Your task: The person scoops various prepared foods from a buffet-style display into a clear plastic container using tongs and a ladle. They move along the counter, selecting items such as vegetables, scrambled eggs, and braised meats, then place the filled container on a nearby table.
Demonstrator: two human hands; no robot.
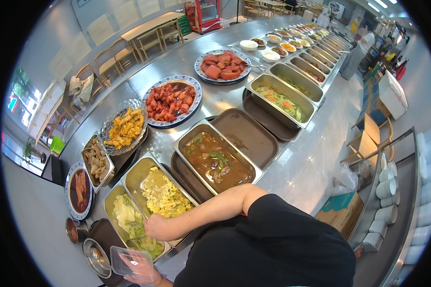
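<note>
My right hand (158, 227) is closed in a fist above a steel pan of cooked cabbage (126, 211). It seems to grip a thin metal serving utensil, mostly hidden by the fist. Low in the view, my left hand (143, 271) holds a clear plastic container (131, 261), its palm showing through the plastic. Beside the cabbage sits a steel pan of scrambled eggs (165, 197), partly covered by my right forearm. Farther along, a pan of brown stew (217, 163) rests next to a brown tray (246, 136). A round steel bowl (97, 256) stands left of the container.
Along the steel counter (215, 100) stand a plate of red-brown meat pieces (172, 100), a plate of braised meat chunks (222, 65), a glass bowl of yellow fried food (124, 129) and a vegetable pan (280, 102). Stacked white bowls (386, 188) occupy a shelf at right. Another person (361, 50) stands far off.
</note>
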